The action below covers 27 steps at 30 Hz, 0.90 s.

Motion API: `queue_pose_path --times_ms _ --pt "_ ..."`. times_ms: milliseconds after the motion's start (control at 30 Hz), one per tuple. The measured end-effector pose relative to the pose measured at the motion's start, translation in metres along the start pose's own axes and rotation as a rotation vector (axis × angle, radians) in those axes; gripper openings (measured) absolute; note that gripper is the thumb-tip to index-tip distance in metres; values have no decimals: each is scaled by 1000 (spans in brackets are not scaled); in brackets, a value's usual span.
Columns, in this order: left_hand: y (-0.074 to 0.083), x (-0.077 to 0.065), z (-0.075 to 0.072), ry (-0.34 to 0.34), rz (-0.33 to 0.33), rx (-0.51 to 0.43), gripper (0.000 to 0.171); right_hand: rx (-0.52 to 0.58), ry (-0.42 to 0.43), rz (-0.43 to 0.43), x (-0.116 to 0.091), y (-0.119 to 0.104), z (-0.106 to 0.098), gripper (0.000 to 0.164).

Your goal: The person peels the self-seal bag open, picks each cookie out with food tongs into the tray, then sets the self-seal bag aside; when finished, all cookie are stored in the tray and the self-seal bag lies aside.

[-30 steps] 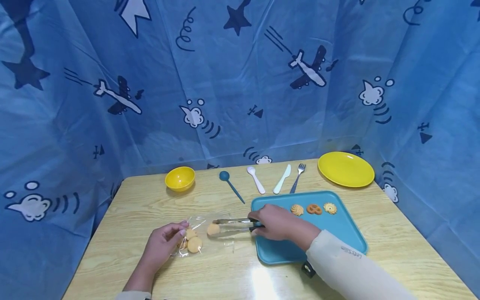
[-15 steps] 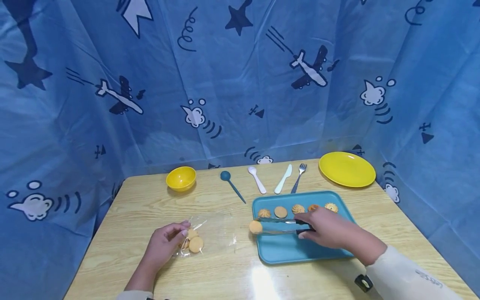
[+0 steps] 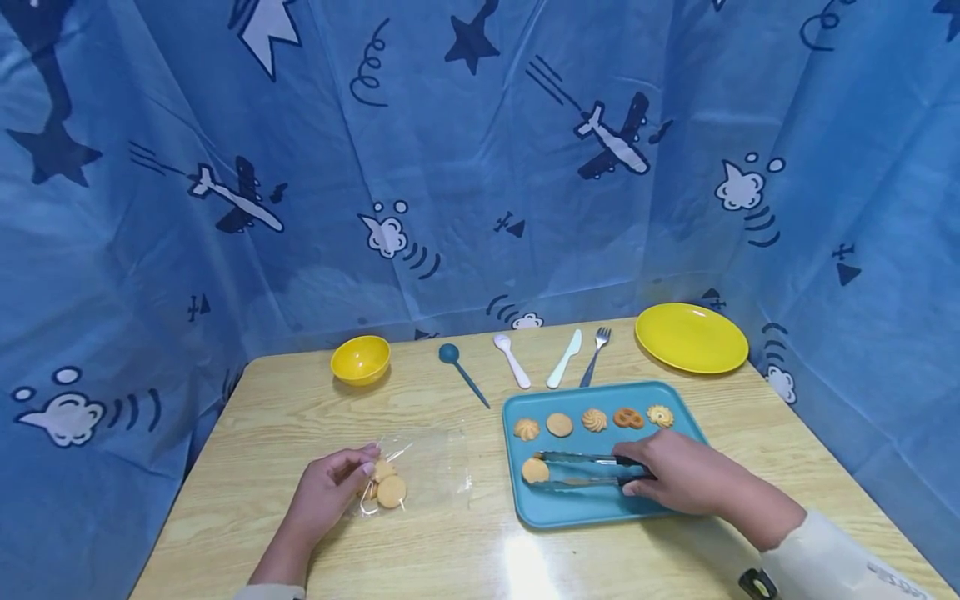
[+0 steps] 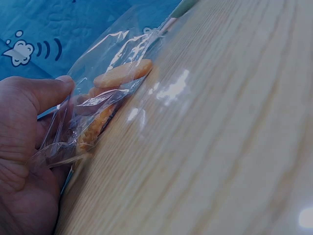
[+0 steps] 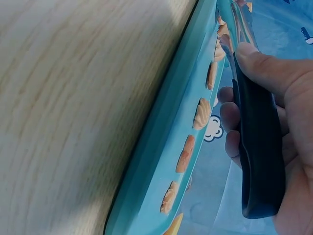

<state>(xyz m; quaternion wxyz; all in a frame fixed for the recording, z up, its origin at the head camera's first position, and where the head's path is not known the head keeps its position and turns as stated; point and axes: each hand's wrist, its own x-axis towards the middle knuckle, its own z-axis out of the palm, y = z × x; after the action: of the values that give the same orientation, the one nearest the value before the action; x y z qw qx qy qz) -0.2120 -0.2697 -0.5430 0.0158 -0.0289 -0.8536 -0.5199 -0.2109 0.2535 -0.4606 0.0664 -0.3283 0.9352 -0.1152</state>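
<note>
My left hand (image 3: 324, 492) pinches the closed end of a clear plastic bag (image 3: 435, 467) lying on the table; several cookies (image 3: 392, 491) sit inside it near the fingers. In the left wrist view the thumb presses the film of the bag (image 4: 117, 54). My right hand (image 3: 678, 475) grips black-handled metal tongs (image 3: 585, 457), their handle (image 5: 259, 147) filling the palm in the right wrist view. Between the tong tips is a round cookie (image 3: 536, 471), over the left part of a teal tray (image 3: 577, 512). Whether it touches the tray I cannot tell.
Along the tray's far side runs a row of several cookies, among them a pretzel-shaped one (image 3: 627, 417). Behind lie a yellow bowl (image 3: 361, 361), a dark teal spoon (image 3: 450, 353), a pale spoon (image 3: 513, 362), a knife (image 3: 566, 359), a fork (image 3: 597, 355) and a yellow plate (image 3: 692, 337).
The right hand has carried the tongs and a round cookie from the bag's mouth rightward, over the tray. My left hand has stayed at the bag.
</note>
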Motion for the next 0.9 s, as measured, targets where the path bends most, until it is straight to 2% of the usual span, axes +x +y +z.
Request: queue_pose_path --times_ms 200,400,633,900 --pt "-3 1 -1 1 7 14 23 8 -2 17 0 -1 0 47" --pt "-3 2 -2 -3 19 9 22 3 67 -1 12 -13 1 51" --pt "0 0 -2 -2 22 -15 21 -15 99 -44 51 -37 6 41" --pt "1 -2 0 -2 20 -30 22 -21 5 -108 101 -64 16 38"
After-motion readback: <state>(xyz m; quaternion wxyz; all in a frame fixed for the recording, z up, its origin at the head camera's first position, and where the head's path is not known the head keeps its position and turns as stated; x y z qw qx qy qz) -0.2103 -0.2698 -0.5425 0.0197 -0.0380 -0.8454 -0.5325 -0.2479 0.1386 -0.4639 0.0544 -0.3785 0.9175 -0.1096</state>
